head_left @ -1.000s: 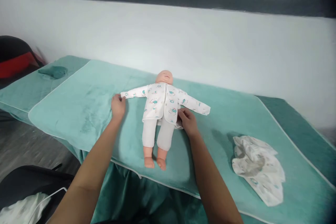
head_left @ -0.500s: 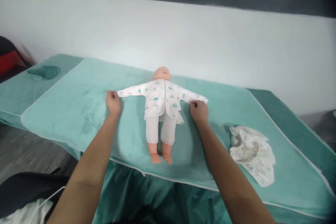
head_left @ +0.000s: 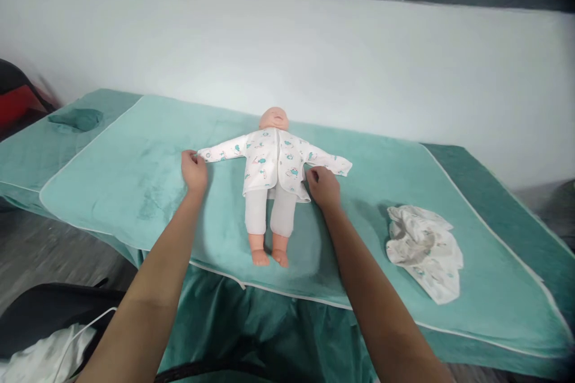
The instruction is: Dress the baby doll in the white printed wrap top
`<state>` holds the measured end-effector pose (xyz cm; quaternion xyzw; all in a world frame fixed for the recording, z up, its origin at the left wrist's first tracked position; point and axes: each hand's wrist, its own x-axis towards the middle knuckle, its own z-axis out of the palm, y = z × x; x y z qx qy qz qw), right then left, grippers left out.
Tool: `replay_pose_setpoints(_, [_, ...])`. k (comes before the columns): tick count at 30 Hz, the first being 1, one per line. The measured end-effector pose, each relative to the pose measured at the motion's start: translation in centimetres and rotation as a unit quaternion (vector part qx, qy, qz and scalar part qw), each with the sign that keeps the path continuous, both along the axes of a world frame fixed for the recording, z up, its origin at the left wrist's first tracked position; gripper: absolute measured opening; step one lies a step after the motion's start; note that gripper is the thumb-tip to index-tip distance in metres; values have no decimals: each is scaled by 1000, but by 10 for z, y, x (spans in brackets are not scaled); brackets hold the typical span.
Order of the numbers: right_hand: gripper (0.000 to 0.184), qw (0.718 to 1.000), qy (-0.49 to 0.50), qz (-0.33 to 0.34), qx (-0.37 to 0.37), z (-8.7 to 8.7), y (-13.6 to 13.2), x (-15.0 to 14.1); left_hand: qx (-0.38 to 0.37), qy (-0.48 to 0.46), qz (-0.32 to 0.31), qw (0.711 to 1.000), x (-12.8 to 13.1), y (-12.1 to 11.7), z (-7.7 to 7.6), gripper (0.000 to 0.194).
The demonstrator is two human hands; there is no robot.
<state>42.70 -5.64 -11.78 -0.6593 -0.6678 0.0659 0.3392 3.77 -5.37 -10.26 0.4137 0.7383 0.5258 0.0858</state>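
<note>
A baby doll (head_left: 274, 118) lies on its back on the bed, arms spread wide. It wears a white baby shirt (head_left: 263, 161) with a teal print, and white trousers (head_left: 256, 212); its feet are bare. At the left cuff, my left hand (head_left: 194, 172) pinches the end of the sleeve. My right hand (head_left: 324, 187) rests beside the shirt's side, under the other sleeve, with its fingers curled closed. Whether those fingers hold any fabric is hidden. The right-side sleeve lies stretched out above that hand.
A crumpled white printed cloth (head_left: 424, 251) lies on the green bed cover (head_left: 157, 191) at the right. A white wall (head_left: 287, 54) runs behind the bed. Lower left is a black chair (head_left: 58, 311) with white fabric and a thin cable on it.
My right hand has moved left from the sleeve end to the shirt's side. My left hand stays at its cuff. The whole view has shifted slightly.
</note>
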Motion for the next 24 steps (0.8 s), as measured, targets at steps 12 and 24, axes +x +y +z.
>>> replay_pose_setpoints(12, [40,991,86,98,12,4,0,-31,-4,-93,-300,950,103,-2,-10,35])
replay_pose_setpoints(24, [41,958,266,102,-40,-4,22,-32,34,-310,-313,897,121,45,-7,29])
